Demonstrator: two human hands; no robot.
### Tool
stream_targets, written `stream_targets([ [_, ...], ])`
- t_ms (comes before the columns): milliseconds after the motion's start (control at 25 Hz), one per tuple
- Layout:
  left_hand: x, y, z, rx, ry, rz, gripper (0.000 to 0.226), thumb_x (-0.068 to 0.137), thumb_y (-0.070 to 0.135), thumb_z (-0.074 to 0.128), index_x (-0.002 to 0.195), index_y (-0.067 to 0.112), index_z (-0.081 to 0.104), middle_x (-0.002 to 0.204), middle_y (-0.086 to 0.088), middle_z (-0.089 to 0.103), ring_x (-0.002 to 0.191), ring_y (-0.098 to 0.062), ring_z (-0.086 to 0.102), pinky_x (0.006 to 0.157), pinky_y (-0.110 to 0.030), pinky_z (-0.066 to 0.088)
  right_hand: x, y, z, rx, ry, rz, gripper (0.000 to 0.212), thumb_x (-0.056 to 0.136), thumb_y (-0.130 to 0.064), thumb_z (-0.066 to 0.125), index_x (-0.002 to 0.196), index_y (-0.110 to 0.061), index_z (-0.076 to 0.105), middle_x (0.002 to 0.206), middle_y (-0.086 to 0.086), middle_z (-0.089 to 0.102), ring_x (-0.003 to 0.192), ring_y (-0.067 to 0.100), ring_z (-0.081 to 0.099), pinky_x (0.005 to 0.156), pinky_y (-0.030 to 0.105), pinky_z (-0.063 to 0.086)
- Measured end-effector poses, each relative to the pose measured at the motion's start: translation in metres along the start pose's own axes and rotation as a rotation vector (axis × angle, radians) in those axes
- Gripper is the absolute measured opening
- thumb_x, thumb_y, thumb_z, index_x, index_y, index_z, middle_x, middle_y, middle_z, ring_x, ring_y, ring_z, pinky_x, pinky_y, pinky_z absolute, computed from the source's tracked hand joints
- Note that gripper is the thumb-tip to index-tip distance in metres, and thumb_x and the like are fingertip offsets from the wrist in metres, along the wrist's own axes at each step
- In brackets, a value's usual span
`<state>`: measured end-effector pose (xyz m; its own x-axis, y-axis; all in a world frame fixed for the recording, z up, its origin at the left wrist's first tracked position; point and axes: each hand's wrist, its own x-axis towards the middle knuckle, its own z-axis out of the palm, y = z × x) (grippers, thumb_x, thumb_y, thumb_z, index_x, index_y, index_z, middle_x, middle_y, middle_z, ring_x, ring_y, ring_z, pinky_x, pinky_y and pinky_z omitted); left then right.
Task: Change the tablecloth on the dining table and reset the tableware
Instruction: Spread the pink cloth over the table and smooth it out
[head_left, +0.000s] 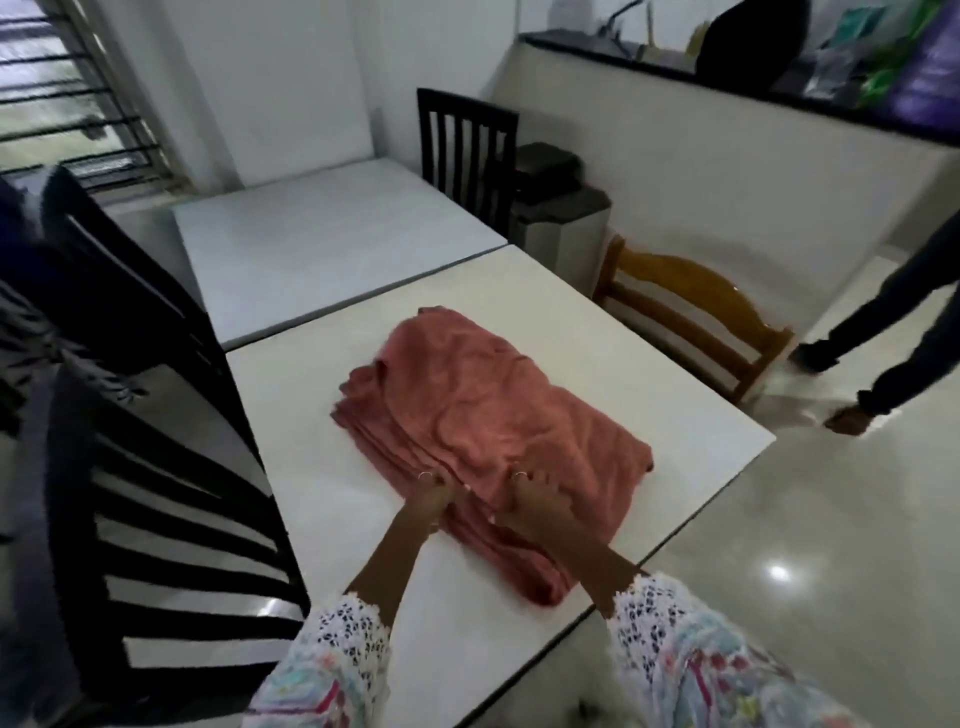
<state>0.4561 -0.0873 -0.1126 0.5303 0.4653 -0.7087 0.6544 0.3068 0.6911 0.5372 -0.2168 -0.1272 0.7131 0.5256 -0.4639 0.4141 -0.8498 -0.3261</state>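
While the folded pink tablecloth (483, 410) sat on the white table (649, 374), left hand (428, 506) and right hand (535, 506) pinched its near edge, fingers curled in.

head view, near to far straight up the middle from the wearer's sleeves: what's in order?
Hands, left hand and right hand, both gripping the near edge of the folded pink cloth → bare white table beyond it → second white table → black chair → white wall.
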Motion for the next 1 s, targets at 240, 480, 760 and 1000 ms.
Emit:
stream_targets([
  [240, 0.039, -0.016, 0.050, -0.071, 0.449, -0.044, 0.084, 0.072, 0.071, 0.057, 0.121, 0.004, 0.058, 0.121, -0.015, 0.061, 0.112, -0.034, 0.058, 0.100, -0.039, 0.045, 0.051, 0.036, -0.038, 0.394, 0.097, -0.093, 0.030, 0.087, -0.002, 0.042, 0.113, 0.001, 0.056, 0.117, 0.017, 0.059, 0.111, 0.034, 0.055, 0.093, 0.035, 0.043],
  [480, 0.018, 0.043, 0.093, -0.079, 0.429, -0.040, 0.060, 0.077, 0.036, 0.062, 0.124, 0.001, 0.056, 0.132, -0.021, 0.054, 0.120, -0.036, 0.054, 0.103, -0.046, 0.044, 0.063, 0.050, -0.182, 0.828, -0.030, -0.142, 0.020, 0.091, -0.021, 0.054, 0.074, -0.012, 0.060, 0.072, 0.001, 0.058, 0.071, 0.019, 0.054, 0.058, 0.023, 0.039],
  [760, 0.005, 0.166, 0.066, 0.720, 0.834, 0.554, 0.037, 0.092, 0.010, 0.048, 0.129, 0.013, 0.053, 0.135, -0.009, 0.052, 0.132, -0.027, 0.042, 0.107, -0.035, 0.031, 0.071, 0.022, -0.263, 0.279, -0.160, -0.751, 0.024, 0.067, -0.009, 0.079, 0.087, -0.003, 0.066, 0.076, 0.001, 0.064, 0.071, 0.013, 0.059, 0.070, 0.026, 0.046],
  [1000, -0.032, 0.232, 0.001, 0.520, 0.976, 0.544, 0.019, 0.089, 0.008, 0.041, 0.092, 0.003, 0.058, 0.105, -0.021, 0.064, 0.101, -0.036, 0.059, 0.080, -0.035, 0.043, 0.100, 0.016, -0.254, -0.210, 0.416, -0.485, 0.030, 0.089, -0.013, 0.051, 0.119, -0.013, 0.050, 0.116, 0.010, 0.058, 0.105, 0.032, 0.058, 0.080, 0.034, 0.045],
])
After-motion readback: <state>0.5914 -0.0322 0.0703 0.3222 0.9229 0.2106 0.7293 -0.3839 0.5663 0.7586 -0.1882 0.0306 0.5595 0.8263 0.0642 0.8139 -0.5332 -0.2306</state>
